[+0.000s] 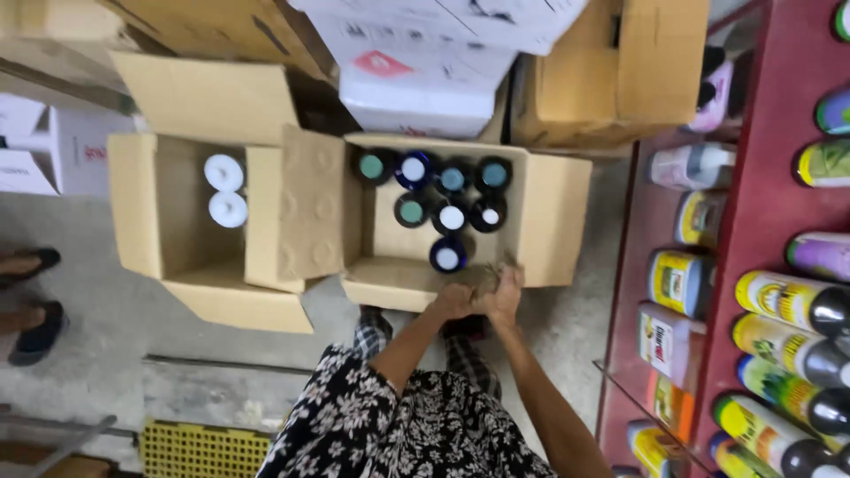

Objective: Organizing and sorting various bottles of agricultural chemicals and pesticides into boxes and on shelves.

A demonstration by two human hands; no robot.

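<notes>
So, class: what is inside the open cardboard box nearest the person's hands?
The open cardboard box holds eight dark bottles, seen from above as teal, white and blue caps. Their bodies and labels are hidden, and much of the box floor.

The open cardboard box (549, 208) under the hands is plain tan, and so is the second open box (146, 208) beside it. In the first stand dark bottles (452, 215) with white, teal and pale blue caps; in the second, 2 white caps (225, 188). The stacked cartons (416, 84) behind are white with a red mark. The garment (390, 425) is black with small white flowers. The shelf (770, 204) is deep red, its spray cans (784, 296) yellow, green and orange with silver-grey ends. The floor (97, 327) is grey concrete, the crate (199, 449) yellow.
</notes>
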